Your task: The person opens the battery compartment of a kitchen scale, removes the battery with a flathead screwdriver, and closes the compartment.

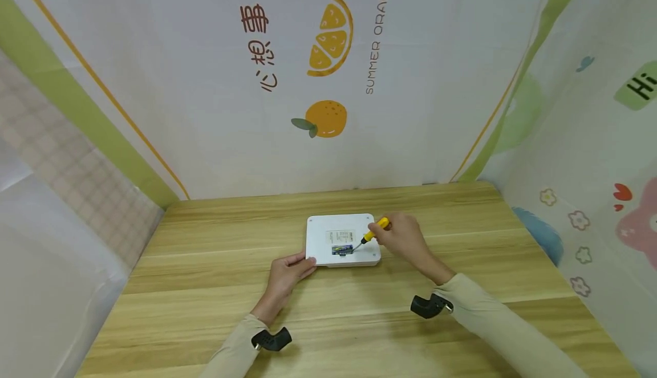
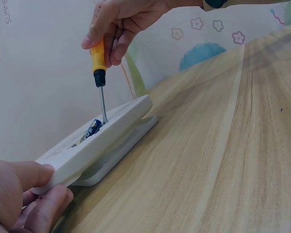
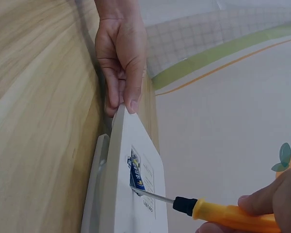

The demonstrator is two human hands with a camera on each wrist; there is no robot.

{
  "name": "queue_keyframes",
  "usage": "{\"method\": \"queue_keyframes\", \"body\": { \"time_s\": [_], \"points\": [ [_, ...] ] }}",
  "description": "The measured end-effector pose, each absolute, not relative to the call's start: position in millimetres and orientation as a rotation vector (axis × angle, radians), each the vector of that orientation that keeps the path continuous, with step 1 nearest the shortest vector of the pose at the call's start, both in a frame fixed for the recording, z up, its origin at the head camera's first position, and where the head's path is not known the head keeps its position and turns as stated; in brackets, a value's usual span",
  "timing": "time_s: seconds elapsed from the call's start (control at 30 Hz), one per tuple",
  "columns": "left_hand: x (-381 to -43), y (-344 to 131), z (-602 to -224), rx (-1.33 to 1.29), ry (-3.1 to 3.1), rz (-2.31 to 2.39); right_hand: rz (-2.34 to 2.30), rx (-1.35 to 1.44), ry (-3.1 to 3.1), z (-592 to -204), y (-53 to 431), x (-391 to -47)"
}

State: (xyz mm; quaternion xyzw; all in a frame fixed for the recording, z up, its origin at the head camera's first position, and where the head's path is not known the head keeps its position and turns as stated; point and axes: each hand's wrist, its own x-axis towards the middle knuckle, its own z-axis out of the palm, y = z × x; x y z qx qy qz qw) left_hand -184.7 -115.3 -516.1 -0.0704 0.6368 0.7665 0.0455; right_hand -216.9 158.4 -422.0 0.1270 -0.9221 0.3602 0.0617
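A white flat device (image 1: 319, 232) lies back side up on the table, its underside showing a printed label (image 1: 341, 236) and an uncovered battery slot. One dark blue battery (image 3: 136, 174) sits in that slot; in the left wrist view, one end of the battery (image 2: 93, 128) looks raised. My left hand (image 1: 285, 277) grips the device's near left corner, thumb on top and fingers below. In my right hand (image 1: 404, 238) is a yellow-handled screwdriver (image 1: 378, 229), its metal tip at the right end of the battery. A thinner white part (image 2: 111, 160) shows beneath the device's body.
The wooden table (image 1: 215, 287) extends around the device on all sides. A printed cloth (image 1: 421, 110) hangs behind the table's back edge, with more patterned cloth at both sides. Black wrist mounts (image 1: 272, 340) are strapped to both sleeves.
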Motion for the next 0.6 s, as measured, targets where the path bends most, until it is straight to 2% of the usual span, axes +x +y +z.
{"method": "queue_keyframes", "body": {
  "time_s": [0.23,0.6],
  "points": [
    [-186,-117,-516,-0.226,1.976,2.312,1.084,0.357,-2.807,-425,157,-218],
    [-185,-117,-514,-0.193,2.013,2.278,1.392,0.196,-2.793,-438,172,-223]
  ]
}}
